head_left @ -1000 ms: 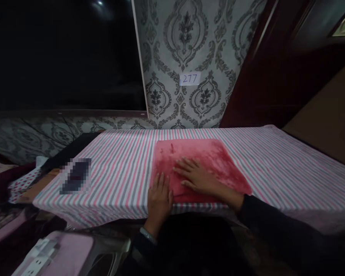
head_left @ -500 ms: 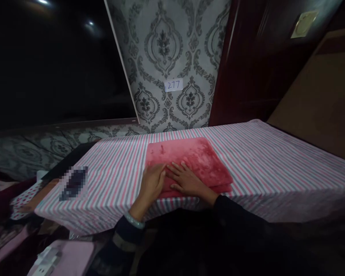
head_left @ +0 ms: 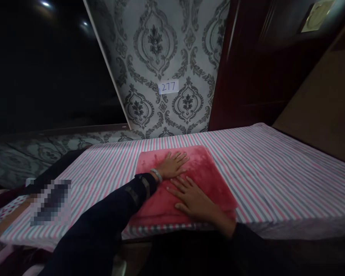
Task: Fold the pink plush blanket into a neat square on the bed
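Observation:
A folded red plush cloth (head_left: 212, 180), like a fleece blanket or towel, lies flat near the front edge of the striped tablecloth (head_left: 264, 168). My left hand (head_left: 171, 165) rests on its upper middle, palm down with fingers spread toward the right. Just below and to the right, my right hand (head_left: 191, 197) lies flat on the same cloth, fingers stretched toward the upper left. The fingertips of the right hand come close to the left hand. Neither hand grips anything. Folded layers show along the cloth's front edge.
A pixelated dark object (head_left: 50, 203) is on the table's left side. Behind stands a patterned wall with a paper label (head_left: 168, 87) reading 277. A large black screen (head_left: 46, 69) hangs at the left, and a brown panel (head_left: 322, 96) leans at the right.
My left hand has moved from the cloth's left front edge up onto its upper middle and spread out. My right hand stays flat on the cloth. The view has shifted slightly closer.

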Demonstrator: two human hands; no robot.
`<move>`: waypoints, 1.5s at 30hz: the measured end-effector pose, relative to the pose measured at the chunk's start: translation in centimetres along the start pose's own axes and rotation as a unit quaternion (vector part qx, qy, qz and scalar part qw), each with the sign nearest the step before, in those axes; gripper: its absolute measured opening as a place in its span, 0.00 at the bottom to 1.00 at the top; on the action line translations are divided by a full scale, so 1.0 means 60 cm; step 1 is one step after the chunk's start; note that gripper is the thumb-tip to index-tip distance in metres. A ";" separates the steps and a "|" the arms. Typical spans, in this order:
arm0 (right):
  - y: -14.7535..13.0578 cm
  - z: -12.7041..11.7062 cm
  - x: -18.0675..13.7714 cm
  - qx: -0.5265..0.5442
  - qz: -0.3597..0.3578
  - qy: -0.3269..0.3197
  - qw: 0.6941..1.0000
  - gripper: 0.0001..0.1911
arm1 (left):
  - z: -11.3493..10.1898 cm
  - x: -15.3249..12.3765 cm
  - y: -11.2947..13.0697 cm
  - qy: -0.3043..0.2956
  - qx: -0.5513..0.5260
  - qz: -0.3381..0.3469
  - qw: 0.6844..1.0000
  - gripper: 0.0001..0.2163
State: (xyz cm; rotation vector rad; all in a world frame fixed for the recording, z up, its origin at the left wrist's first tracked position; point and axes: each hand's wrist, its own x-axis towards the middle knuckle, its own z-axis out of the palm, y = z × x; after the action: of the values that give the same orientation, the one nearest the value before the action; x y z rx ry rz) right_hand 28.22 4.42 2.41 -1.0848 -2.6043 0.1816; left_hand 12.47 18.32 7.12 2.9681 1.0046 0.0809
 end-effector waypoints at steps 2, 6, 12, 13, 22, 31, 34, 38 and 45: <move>0.001 0.002 0.001 0.007 0.001 0.003 1.000 0.31 | 0.017 0.000 -0.008 0.014 0.009 0.002 1.000 0.28; 0.002 -0.001 0.004 0.022 0.010 0.009 1.000 0.32 | 0.036 0.000 -0.017 0.012 0.002 -0.007 1.000 0.28; -0.010 -0.002 0.008 0.029 0.021 0.019 0.999 0.31 | 0.035 0.003 -0.023 0.022 0.010 -0.003 1.000 0.27; -0.011 -0.006 0.008 0.029 0.022 0.021 0.999 0.31 | 0.033 0.004 -0.024 0.019 0.014 -0.003 1.000 0.27; 0.051 -0.092 -0.058 -0.024 0.179 0.147 0.972 0.28 | -0.015 0.053 0.015 -0.005 -0.006 -0.013 1.000 0.28; 0.034 -0.003 -0.093 -0.045 0.205 0.100 0.973 0.31 | 0.028 0.195 0.066 -0.056 0.003 0.012 0.998 0.29; 0.035 0.000 -0.097 -0.032 0.199 0.106 0.974 0.31 | 0.045 0.211 0.053 -0.064 -0.012 0.007 0.998 0.30; 0.036 -0.003 -0.099 -0.031 0.197 0.108 0.974 0.32 | 0.040 0.238 0.031 -0.097 -0.045 -0.016 0.994 0.33; 0.030 0.002 -0.101 -0.061 0.193 0.122 0.972 0.32 | 0.046 0.276 0.012 -0.093 -0.050 -0.084 0.991 0.30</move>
State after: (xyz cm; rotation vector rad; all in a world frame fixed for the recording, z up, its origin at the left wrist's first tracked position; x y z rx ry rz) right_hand 33.43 1.40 0.46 -1.5449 -2.1918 -0.0279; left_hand 26.18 27.80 5.16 2.7277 1.1797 -0.1391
